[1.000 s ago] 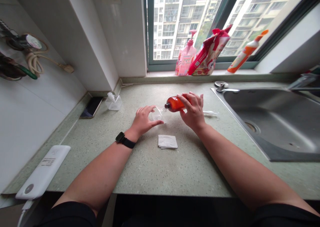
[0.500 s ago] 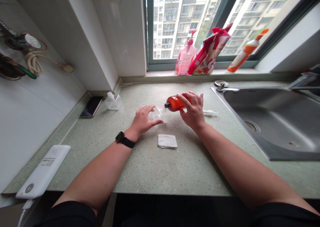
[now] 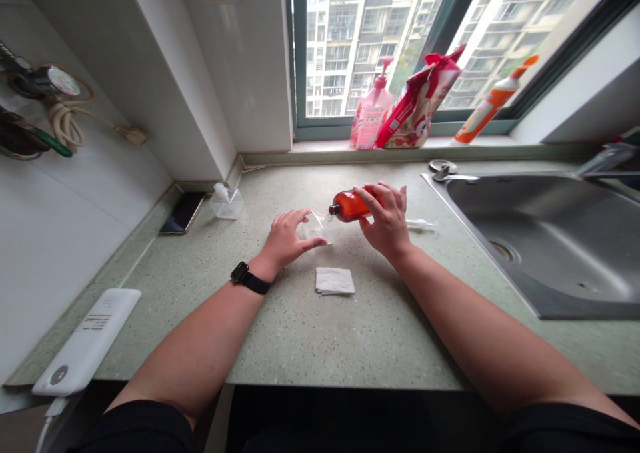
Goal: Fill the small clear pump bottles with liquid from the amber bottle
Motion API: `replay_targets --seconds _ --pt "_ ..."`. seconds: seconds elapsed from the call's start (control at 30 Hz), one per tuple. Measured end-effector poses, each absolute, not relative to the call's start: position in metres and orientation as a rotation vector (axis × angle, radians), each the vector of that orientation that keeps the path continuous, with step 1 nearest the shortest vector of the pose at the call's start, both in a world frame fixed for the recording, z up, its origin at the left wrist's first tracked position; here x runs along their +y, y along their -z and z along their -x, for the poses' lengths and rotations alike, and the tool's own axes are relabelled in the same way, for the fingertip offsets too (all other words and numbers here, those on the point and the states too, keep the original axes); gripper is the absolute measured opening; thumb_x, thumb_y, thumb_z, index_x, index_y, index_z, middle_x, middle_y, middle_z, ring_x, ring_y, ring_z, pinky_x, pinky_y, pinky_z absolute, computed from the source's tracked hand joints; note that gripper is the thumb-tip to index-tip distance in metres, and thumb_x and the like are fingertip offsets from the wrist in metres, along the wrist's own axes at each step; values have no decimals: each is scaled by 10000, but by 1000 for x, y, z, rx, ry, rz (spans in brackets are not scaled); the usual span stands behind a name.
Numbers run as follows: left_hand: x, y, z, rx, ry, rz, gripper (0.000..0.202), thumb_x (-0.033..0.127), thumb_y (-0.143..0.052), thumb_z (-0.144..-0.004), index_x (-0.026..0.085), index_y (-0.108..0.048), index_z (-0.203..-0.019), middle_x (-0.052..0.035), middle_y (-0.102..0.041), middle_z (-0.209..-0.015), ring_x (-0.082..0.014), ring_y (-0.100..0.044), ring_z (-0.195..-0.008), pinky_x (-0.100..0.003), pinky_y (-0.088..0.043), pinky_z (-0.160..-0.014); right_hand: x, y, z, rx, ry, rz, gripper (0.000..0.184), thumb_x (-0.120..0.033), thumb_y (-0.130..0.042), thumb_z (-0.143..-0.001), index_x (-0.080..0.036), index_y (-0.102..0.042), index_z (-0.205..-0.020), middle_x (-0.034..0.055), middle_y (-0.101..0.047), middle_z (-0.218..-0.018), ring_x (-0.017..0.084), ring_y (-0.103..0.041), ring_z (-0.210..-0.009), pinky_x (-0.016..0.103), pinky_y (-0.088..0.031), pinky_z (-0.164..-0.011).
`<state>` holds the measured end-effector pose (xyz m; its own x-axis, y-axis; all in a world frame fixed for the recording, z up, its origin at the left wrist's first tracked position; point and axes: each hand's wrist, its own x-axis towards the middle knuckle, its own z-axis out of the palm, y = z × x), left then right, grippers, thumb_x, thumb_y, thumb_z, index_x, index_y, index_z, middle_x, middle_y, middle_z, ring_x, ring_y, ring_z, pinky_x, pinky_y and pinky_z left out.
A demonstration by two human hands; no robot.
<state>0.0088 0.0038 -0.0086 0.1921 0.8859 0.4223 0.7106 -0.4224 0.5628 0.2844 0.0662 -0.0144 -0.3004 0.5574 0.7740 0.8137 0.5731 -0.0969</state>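
Note:
Between the thumb and fingers of my left hand (image 3: 291, 237) is a small clear plastic bottle (image 3: 316, 226), its threaded neck tilted to the right. My right hand (image 3: 386, 221) is wrapped around an orange-red bottle (image 3: 351, 205) held on its side. The dark mouth of that bottle is right at the clear neck; whether liquid runs between them I cannot make out. Just behind my right hand, a white pump top (image 3: 421, 225) lies on the counter. A folded white tissue (image 3: 335, 281) rests nearer to me, below both bottles.
A clear square container (image 3: 226, 201) and a phone (image 3: 182, 212) sit at the left back. A white power bank (image 3: 88, 342) lies at the front left. The steel sink (image 3: 540, 240) is on the right. Along the windowsill stand a pink pump bottle (image 3: 371, 114), a red bag (image 3: 420, 103) and an orange-white bottle (image 3: 487, 110).

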Motion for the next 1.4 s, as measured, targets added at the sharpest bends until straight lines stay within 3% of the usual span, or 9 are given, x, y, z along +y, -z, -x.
replay_targets --seconds 1.4 --pt "3 7 -9 1504 -1047 -2216 820 736 -867 -789 251 -631 -1407 -85 -763 -1222 -323 -722 -1172 -558 -504 -1120 65 14 -284 -2002 387 1107 914 -73 -671 -865 -485 -413 -1639 55 -608 -1474 374 -494 -1465 757 -216 -1311"
